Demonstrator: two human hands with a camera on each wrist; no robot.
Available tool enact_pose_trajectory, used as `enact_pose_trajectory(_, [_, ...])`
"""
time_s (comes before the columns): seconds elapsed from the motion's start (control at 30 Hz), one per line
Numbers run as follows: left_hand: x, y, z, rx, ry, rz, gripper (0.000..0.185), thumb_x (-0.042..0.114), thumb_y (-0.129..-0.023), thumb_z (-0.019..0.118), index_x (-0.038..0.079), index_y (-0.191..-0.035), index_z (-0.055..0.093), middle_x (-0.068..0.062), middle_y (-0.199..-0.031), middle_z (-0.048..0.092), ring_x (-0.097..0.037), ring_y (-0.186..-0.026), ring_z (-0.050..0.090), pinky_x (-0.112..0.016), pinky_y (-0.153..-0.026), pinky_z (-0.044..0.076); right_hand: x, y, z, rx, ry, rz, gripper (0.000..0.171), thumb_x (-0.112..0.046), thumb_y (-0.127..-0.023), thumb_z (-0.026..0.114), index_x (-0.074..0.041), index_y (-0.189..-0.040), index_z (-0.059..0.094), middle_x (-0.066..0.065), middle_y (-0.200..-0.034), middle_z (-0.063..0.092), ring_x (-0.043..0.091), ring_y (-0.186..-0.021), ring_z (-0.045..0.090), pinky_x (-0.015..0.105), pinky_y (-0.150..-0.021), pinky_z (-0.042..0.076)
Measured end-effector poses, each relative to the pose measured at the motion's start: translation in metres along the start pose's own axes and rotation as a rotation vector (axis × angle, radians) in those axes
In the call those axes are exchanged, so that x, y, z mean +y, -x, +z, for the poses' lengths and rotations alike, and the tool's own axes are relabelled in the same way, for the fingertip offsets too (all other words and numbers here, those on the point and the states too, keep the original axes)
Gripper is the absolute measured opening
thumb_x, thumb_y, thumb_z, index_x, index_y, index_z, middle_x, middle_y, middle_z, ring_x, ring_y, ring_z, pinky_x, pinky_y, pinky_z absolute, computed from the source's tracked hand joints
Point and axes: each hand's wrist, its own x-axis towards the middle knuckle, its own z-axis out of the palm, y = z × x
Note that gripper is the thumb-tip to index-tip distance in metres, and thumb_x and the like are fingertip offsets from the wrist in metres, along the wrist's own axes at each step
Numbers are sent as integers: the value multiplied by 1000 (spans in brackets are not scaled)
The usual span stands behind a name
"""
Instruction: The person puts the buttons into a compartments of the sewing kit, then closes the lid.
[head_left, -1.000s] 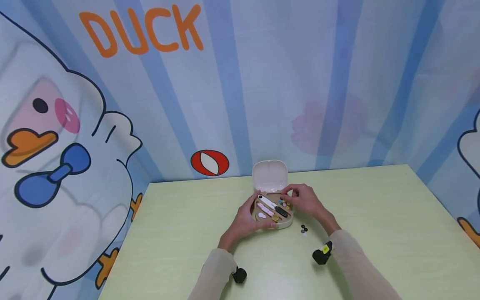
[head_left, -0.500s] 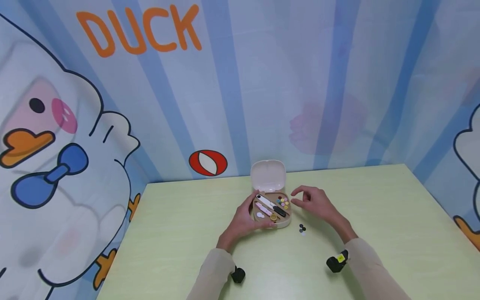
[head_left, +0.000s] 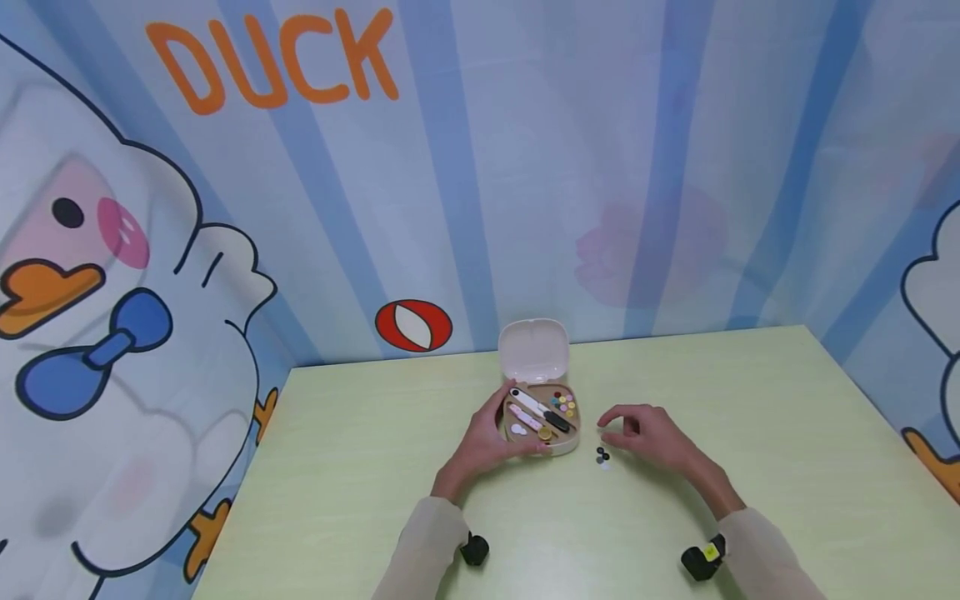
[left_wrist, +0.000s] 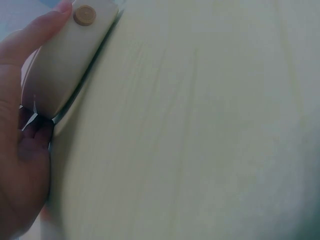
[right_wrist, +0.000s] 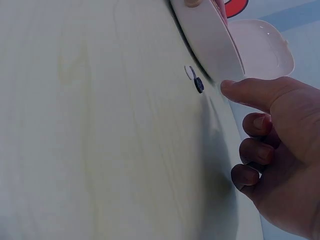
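A beige sewing kit box stands on the table with its lid raised. My left hand grips it, thumb along the front wall and fingers around the left side. Inside lie a white-and-black tool, a pink patterned tool, a round gold piece, white discs and several coloured buttons. Right of the box, several small dark and pale buttons lie on the table. My right hand hovers beside them, fingers loosely bent, nothing between thumb and forefinger.
The pale wooden table meets a blue-striped duck-print curtain at its back edge, close behind the lid. Black wrist cameras hang by both sleeves, the left camera and the right camera low over the tabletop.
My right hand has drawn away from the coloured buttons in the box, moving right and toward me to the loose buttons. The left hand keeps its grip on the box.
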Motion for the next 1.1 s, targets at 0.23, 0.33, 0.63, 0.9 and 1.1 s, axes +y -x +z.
enact_pose_trajectory(0.23, [0, 0, 0, 3, 2, 3, 117, 48, -72, 94, 29, -166, 26, -2, -167, 33, -25, -151, 32, -53, -121, 30, 0, 14, 0, -43, 5, -19, 16, -13, -94, 76, -8, -110, 76, -7, -64, 49, 8, -58, 43, 23, -54, 35])
enact_pose_trajectory(0.33, [0, -1, 0, 3, 1, -3, 118, 48, -72, 95, 29, -166, 26, -1, -167, 33, -24, -151, 32, -51, -121, 30, 0, 16, 2, -56, 5, -18, 15, -13, -93, 78, -9, -107, 77, -7, -64, 49, 7, -59, 43, 22, -54, 35])
enact_pose_trajectory(0.63, [2, 1, 1, -2, 7, -32, 118, 47, -71, 95, 31, -165, 26, 2, -167, 33, -21, -152, 30, -49, -122, 28, 1, 17, 8, -45, 36, -80, 9, -14, -90, 82, -13, -99, 80, -10, -64, 49, 4, -58, 40, 22, -56, 33])
enact_pose_trajectory(0.9, [3, 1, 1, -6, 10, -22, 116, 46, -73, 94, 29, -166, 26, 0, -167, 33, -24, -152, 31, -52, -122, 29, 0, 19, 7, -48, 40, -85, 4, -12, -90, 81, -13, -92, 78, -10, -63, 48, 3, -58, 41, 22, -57, 34])
enact_pose_trajectory(1.1, [3, 0, 1, -4, -2, -23, 119, 47, -71, 95, 29, -166, 26, 2, -167, 33, -20, -151, 31, -48, -122, 30, -1, 18, 6, -66, 26, -71, 6, -8, -90, 80, -11, -91, 75, -9, -64, 48, 5, -59, 43, 22, -57, 36])
